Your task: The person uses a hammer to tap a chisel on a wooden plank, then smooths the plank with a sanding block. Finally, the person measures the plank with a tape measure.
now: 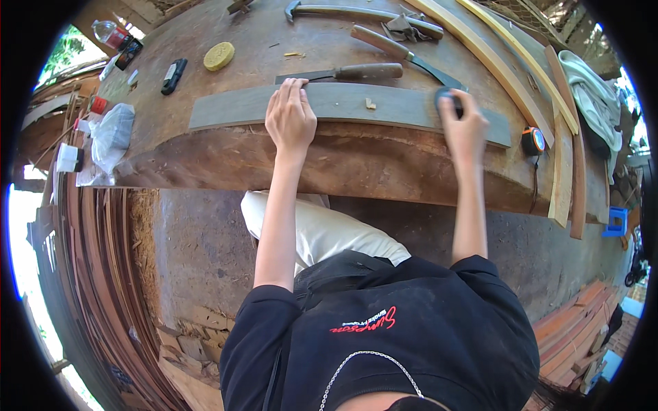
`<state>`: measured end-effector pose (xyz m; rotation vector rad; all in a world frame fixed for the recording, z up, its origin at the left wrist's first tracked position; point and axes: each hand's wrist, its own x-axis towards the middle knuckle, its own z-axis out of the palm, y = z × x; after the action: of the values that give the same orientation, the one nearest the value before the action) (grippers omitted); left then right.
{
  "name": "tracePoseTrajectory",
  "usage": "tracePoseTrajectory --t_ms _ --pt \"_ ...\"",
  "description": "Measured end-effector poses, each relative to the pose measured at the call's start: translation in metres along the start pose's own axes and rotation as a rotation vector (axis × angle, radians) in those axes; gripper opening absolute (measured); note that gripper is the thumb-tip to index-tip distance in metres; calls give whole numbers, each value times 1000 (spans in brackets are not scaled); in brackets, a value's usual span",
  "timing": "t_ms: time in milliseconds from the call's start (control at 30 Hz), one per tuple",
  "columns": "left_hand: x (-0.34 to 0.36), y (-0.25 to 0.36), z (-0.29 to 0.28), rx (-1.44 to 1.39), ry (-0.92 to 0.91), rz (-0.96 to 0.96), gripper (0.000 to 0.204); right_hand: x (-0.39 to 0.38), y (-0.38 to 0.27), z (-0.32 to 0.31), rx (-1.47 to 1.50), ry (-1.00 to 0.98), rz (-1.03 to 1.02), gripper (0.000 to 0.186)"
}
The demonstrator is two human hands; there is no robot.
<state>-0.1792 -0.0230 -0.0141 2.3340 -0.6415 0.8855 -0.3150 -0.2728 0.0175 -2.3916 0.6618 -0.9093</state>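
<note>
A long grey wooden board point(226, 109) lies lengthwise along the near edge of the workbench. My left hand point(291, 116) is closed over its left-centre part, fingers bent across to the far edge. Toward the board's right end, my right hand point(467, 123) grips a dark rounded block point(445, 103) against the top face. That hand is blurred by motion, and the block's exact kind cannot be made out. A small wood chip point(370, 103) rests on the board between my hands. Just beyond the board lies a wooden-handled blade tool point(370, 71), its blade partly behind my left fingers.
Farther back on the workbench point(253, 27) are a hammer point(356, 11) and a curved-blade knife point(382, 42). A yellow disc point(219, 56), black phone point(174, 76) and plastic bag point(113, 140) lie left. A tape measure point(532, 141) and long wood strips point(500, 61) are right.
</note>
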Motion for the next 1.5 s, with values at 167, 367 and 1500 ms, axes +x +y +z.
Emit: tracePoseTrajectory --t_ms 167,367,1500 --pt "-1 7 3 -4 11 -1 22 6 41 -20 -166 149 145 22" --pt "3 5 7 7 0 24 22 -23 -35 47 180 56 -166 23" --pt "0 0 1 12 -6 -4 27 -11 12 -17 1 4 123 30"
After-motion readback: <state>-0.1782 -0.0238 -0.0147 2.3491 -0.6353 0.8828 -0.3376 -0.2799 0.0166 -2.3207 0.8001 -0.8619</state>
